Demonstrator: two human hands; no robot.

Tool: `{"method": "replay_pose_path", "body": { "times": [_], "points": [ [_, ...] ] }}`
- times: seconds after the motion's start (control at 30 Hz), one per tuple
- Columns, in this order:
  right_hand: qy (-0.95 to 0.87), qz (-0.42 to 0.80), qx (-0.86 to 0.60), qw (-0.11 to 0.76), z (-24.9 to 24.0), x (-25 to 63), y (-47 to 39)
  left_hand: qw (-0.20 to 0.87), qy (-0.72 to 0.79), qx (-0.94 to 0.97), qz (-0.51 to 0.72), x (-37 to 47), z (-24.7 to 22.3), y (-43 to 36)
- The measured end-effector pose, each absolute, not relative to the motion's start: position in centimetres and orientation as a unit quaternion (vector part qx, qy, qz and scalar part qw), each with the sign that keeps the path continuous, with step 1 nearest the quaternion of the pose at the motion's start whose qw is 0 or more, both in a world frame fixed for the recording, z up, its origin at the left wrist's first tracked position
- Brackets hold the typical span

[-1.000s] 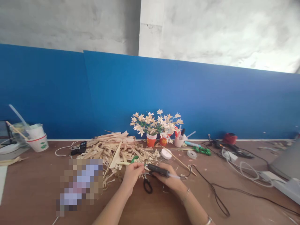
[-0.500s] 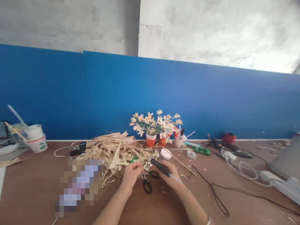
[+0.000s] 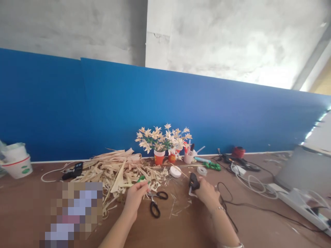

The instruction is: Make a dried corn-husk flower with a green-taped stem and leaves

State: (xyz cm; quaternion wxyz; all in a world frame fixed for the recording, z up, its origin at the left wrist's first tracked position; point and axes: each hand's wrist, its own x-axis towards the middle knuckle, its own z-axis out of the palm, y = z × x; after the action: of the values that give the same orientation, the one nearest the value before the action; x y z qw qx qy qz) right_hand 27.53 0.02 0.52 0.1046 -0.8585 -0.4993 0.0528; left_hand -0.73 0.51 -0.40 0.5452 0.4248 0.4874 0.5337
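My left hand (image 3: 134,199) is closed in a pinch above the near edge of a pile of dry husks (image 3: 121,168). A bit of green shows at its fingertips, too small to name. Just right of that hand, black-handled scissors (image 3: 155,209) lie spread on the table. A black glue gun (image 3: 193,182) is in my right hand (image 3: 209,193), nozzle partly hidden by the angle, with a clear glue stick jutting toward me. Behind the hands, pale husk flowers (image 3: 160,136) with green stems stand in red paper cups (image 3: 159,158).
A white roll (image 3: 175,171), a tape ring (image 3: 201,171) and a green bundle (image 3: 213,166) lie beyond my right hand. Cables and a power strip (image 3: 297,206) are to the right. A white cup (image 3: 18,167) stands far left; clear glue scraps litter the table.
My right hand has moved right with the glue gun, away from my left hand, and turned it. The left hand keeps its pinch. The view has swung slightly right.
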Motion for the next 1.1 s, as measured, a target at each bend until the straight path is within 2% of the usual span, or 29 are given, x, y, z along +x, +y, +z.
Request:
{"method": "replay_pose_path", "body": {
  "times": [0.13,0.23,0.3,0.37,0.47,1.1],
  "points": [
    [-0.487,0.040,-0.868,0.091,0.2,27.2,0.0,0.567,0.475,0.427,0.521,-0.6,-0.3,0.4],
    [-0.501,-0.042,-0.851,0.150,0.8,25.9,-0.1,0.592,0.459,0.427,0.507,-0.6,-0.4,0.4],
    [-0.588,-0.088,-0.767,0.241,1.3,24.1,-0.2,0.610,0.449,0.422,0.498,-0.5,-0.6,0.3],
    [-0.714,-0.074,-0.614,0.328,1.6,21.9,-0.3,0.627,0.440,0.417,0.489,-0.4,-0.6,0.1],
    [-0.799,-0.041,-0.469,0.373,1.7,18.6,-0.8,0.649,0.426,0.415,0.476,-0.3,-0.4,-0.1],
    [-0.831,-0.060,-0.406,0.375,2.1,16.3,-2.3,0.669,0.416,0.451,0.419,0.0,-0.4,-0.1]
  ]
}}
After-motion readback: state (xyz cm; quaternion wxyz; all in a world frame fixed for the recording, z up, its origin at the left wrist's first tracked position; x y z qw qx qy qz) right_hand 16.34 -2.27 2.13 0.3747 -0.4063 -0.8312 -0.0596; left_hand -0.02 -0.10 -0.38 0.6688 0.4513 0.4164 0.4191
